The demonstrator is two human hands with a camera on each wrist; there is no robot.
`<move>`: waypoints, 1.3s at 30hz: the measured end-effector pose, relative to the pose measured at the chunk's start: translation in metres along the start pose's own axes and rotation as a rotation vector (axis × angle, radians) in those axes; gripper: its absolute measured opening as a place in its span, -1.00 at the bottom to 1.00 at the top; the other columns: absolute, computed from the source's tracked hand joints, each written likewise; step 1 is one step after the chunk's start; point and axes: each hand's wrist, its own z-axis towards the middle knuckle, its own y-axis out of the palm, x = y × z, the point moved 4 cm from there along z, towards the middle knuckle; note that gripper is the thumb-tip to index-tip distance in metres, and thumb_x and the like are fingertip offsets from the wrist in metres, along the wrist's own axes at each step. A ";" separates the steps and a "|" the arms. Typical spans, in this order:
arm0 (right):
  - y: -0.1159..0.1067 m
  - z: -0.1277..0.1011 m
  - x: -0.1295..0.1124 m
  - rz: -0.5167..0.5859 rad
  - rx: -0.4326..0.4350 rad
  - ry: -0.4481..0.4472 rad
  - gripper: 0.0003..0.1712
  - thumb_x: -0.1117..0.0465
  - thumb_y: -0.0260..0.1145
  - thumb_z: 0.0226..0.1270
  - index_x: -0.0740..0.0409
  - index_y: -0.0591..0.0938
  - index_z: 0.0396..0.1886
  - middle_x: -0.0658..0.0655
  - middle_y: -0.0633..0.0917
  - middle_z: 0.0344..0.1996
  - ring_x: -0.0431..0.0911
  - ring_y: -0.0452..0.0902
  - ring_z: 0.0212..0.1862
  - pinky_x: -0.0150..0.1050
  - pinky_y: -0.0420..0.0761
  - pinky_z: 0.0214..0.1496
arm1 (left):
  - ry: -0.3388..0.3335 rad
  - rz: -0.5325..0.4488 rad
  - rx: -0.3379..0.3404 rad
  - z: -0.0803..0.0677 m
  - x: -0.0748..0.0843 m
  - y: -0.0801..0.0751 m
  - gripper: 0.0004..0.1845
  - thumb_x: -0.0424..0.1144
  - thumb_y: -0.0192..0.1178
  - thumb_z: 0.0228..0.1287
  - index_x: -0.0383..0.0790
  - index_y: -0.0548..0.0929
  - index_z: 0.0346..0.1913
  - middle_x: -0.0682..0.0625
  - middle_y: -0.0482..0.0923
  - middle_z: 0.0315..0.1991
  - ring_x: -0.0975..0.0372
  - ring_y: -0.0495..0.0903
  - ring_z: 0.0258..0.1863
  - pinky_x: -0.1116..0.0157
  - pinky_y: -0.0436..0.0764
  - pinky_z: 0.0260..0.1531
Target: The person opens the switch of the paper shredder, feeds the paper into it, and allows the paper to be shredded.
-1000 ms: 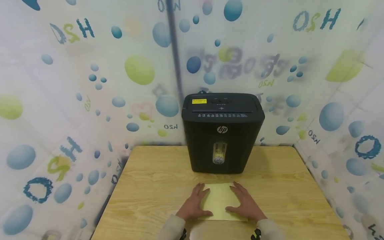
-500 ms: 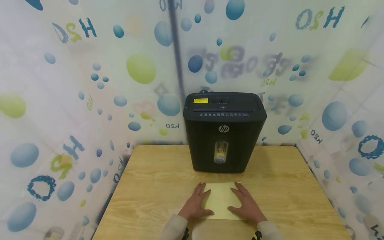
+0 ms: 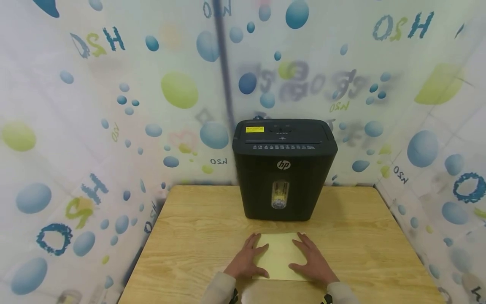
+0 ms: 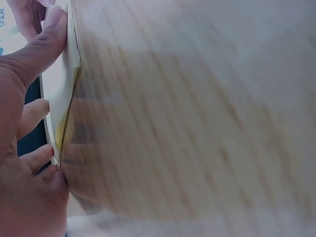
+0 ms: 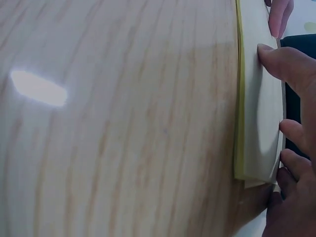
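Paper (image 3: 279,256) at the near side of the table (image 3: 190,236)

The left hand (image 3: 245,261) and right hand (image 3: 313,261) rest at its two sides, fingers spread wide and fairly straight, thumbs on top. Layers gape a little along the near edge, so even, gentle pressure from both thumbs should flatten it best; pulling harder on one side could skew or crease it. Beyond, apart from the paper, the shredder (image 3: 258,190) stands upright and may limit reach on the far side. Behind it rises a patterned wall (image 3: 148,107)
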 end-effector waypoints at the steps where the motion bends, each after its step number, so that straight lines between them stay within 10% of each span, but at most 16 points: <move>1: 0.000 0.000 0.000 -0.009 -0.005 -0.007 0.02 -0.23 0.57 0.10 0.26 0.47 0.43 0.35 0.22 0.58 0.38 0.05 0.59 0.44 0.24 0.45 | 0.002 0.004 0.002 0.000 0.000 0.000 0.07 0.22 0.59 -0.21 -0.04 0.48 0.47 -0.19 0.03 0.64 -0.15 0.00 0.63 -0.11 0.50 0.33; 9: -0.002 -0.002 -0.002 -0.073 -0.056 -0.093 0.44 -0.45 0.65 -0.30 0.33 0.38 0.48 0.46 0.15 0.58 0.49 0.02 0.56 0.51 0.26 0.38 | 0.003 0.041 0.004 0.001 0.003 -0.002 0.04 0.23 0.59 -0.18 -0.03 0.49 0.46 -0.19 0.07 0.62 -0.14 0.05 0.62 -0.05 0.54 0.31; 17: -0.007 -0.004 -0.003 -0.075 -0.041 -0.178 0.44 -0.39 0.70 -0.37 0.35 0.39 0.47 0.52 0.17 0.54 0.57 0.04 0.50 0.58 0.30 0.27 | 0.015 0.063 0.045 0.002 0.003 -0.001 -0.22 0.20 0.44 0.14 -0.01 0.54 0.41 -0.20 0.14 0.60 -0.13 0.11 0.60 -0.06 0.59 0.24; 28: -0.013 0.001 0.008 0.000 -0.047 -0.135 -0.37 0.08 0.56 0.14 0.10 0.65 0.23 0.40 0.31 0.53 0.45 0.11 0.54 0.47 0.34 0.34 | -0.009 0.017 0.021 0.005 0.000 -0.002 -0.27 0.29 0.31 0.28 0.01 0.55 0.41 -0.18 0.14 0.60 -0.15 0.10 0.60 -0.16 0.49 0.33; 34: -0.017 0.002 0.015 0.051 -0.055 -0.092 -0.34 0.54 0.26 0.04 -0.01 0.69 0.17 0.29 0.38 0.51 0.34 0.16 0.55 -0.17 0.51 0.36 | -0.037 0.016 -0.061 0.003 0.000 -0.005 -0.01 0.37 0.50 -0.05 0.05 0.48 0.47 -0.13 0.03 0.64 -0.13 0.01 0.63 -0.16 0.42 0.39; 39: -0.020 0.002 0.013 0.100 -0.072 -0.070 -0.65 0.29 0.34 0.38 0.00 0.69 0.13 0.31 0.42 0.49 0.38 0.17 0.53 -0.35 0.56 0.19 | -0.013 -0.009 -0.081 0.000 -0.001 -0.005 0.13 0.28 0.65 -0.27 0.06 0.45 0.49 -0.16 -0.01 0.66 -0.15 -0.04 0.64 -0.14 0.39 0.42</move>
